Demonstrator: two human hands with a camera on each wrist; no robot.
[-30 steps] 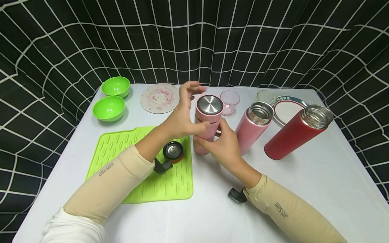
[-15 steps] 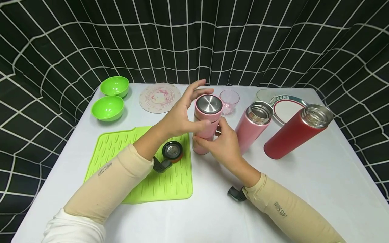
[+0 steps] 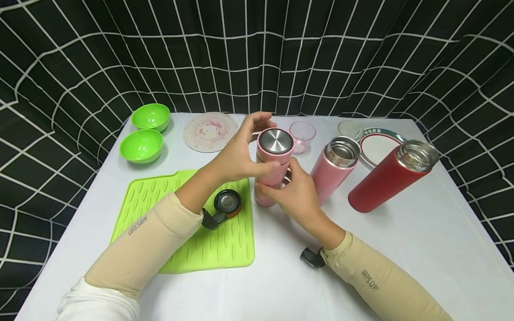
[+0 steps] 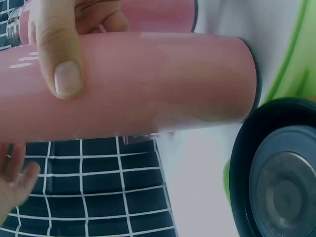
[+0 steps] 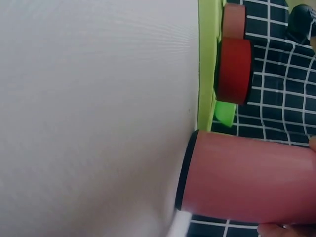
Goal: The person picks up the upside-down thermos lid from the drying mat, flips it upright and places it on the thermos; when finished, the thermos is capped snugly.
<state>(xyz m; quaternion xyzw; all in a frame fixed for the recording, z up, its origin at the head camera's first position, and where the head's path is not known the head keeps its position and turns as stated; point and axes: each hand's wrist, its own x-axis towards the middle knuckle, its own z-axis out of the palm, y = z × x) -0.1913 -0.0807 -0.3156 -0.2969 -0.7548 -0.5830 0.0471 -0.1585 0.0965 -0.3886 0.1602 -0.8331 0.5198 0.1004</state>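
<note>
A pink thermos bottle [image 3: 274, 176] with a brushed steel-topped lid [image 3: 275, 141] stands upright beside the green mat. My left hand [image 3: 240, 157] is at its top, thumb against the seam below the lid and fingers bent behind it. Two left fingertips [image 4: 19, 154] come right up to the bottle's edge in the left wrist view. Lower down, my right hand [image 3: 298, 191] grips the body, its thumb [image 4: 66, 74] laid across the side. A second pink thermos [image 3: 334, 169], lidless, and a lidless red thermos [image 3: 385, 183] stand to the right.
On the green ridged mat [image 3: 233, 249] lie a red lid [image 5: 234, 71], black-lined inside, and a pinkish lid [image 5: 233, 20]. Two green bowls [image 3: 141, 146] stand back left, beside a round pink-printed mat [image 3: 210, 132]. A pink glass cup [image 3: 303, 133] and a rimmed plate [image 3: 379, 148] are behind.
My left fingers, stretched out above the lid before, now bend down closer behind it. The right hand's grip and the bottle have stayed put; the view has shifted slightly.
</note>
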